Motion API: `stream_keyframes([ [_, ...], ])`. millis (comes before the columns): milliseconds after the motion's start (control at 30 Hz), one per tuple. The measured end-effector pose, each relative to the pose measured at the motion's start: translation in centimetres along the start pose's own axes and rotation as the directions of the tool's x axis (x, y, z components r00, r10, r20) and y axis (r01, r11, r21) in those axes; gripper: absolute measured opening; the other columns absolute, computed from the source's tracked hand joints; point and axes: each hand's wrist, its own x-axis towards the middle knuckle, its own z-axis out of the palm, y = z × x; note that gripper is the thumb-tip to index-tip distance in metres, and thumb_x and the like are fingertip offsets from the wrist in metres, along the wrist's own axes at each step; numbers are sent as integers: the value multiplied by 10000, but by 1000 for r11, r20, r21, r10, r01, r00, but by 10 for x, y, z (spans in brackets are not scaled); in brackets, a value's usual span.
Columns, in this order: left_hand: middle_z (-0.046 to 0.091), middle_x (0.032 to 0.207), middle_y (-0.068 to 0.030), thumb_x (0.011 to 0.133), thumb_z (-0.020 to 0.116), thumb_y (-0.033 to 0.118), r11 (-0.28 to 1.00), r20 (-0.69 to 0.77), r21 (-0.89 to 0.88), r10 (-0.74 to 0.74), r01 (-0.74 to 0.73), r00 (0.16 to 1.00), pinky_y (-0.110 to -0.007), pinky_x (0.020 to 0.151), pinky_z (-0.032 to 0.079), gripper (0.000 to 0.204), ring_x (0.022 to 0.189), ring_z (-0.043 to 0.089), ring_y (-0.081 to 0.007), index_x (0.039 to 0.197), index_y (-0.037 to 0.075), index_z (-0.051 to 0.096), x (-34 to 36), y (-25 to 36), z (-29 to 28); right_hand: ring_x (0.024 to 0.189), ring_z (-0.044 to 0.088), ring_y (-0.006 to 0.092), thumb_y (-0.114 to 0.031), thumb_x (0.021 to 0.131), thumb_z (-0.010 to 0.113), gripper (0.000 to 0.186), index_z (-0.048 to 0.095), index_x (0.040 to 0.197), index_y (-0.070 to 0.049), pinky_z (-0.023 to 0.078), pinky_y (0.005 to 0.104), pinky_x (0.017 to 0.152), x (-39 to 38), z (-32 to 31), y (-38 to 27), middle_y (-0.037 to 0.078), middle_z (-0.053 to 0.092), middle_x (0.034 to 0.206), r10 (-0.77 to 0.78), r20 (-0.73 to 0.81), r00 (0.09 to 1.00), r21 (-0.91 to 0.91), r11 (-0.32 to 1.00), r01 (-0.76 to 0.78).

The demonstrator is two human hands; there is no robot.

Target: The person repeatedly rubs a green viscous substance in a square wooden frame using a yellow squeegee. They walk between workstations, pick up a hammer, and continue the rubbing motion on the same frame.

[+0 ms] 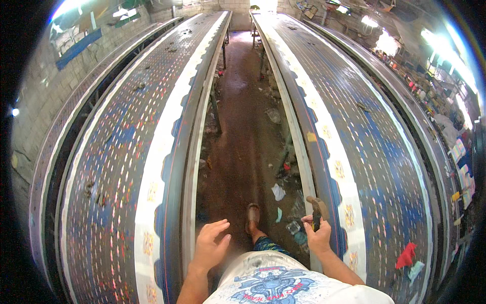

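My right hand (318, 234) is closed on a small hand tool (316, 207) with a dark handle and a curved brown upper part; its exact kind does not show. The hand is at the inner edge of the right long table (390, 177). My left hand (211, 242) hangs empty by the left long table (114, 177), fingers loosely apart. A white strip with a scalloped edge and printed orange patches runs along each table, the left strip (159, 152) and the right strip (338, 147).
Between the tables runs a brown floor aisle (238, 137), with scraps such as a white crumpled piece (278, 192) along its right side. A red cloth (405, 256) and a pale green cloth (415, 271) lie on the right table. Cluttered goods line the far right wall.
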Motion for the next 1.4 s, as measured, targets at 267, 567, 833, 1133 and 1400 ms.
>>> stream_keyframes([
  [267,791,1390,-173,911,873,24,972,153,145,163,-185,975,-482,1104,575,454,1274,739,-382,1351,75,771,243,-32,18,972,769,186,43,1014,690,113,727,1116,12,619,360,924,268,60,6,104,797,1038,-24,-185,982,147,988,52],
  [567,690,1545,-170,868,886,63,920,98,376,82,-113,992,-566,1232,460,521,1475,579,-440,1375,103,771,459,-98,46,924,752,200,14,956,790,173,751,1124,1,589,365,870,482,118,3,97,805,1018,34,-173,984,128,992,-11],
  [833,559,1683,-224,881,876,73,906,33,422,19,-31,999,-602,1298,358,562,1597,434,-488,1426,105,745,652,-207,62,1173,705,424,49,829,826,390,725,1205,26,571,476,1030,717,189,-7,203,733,1240,-489,101,866,-328,806,493],
  [1133,556,1685,-226,904,866,94,946,22,323,0,-7,1000,-613,1302,354,539,1604,431,-487,1429,101,747,917,-284,76,1215,690,428,45,807,817,408,736,1206,22,579,495,1061,950,258,-43,193,728,1266,-459,255,851,-433,733,525],
  [1400,540,1691,-243,892,874,126,937,87,344,34,-62,996,-627,1300,341,587,1617,406,-499,1461,105,733,1129,-359,125,1167,709,447,6,837,827,371,753,1201,-1,591,509,1012,1116,290,27,219,744,1227,-351,31,936,-450,831,327],
])
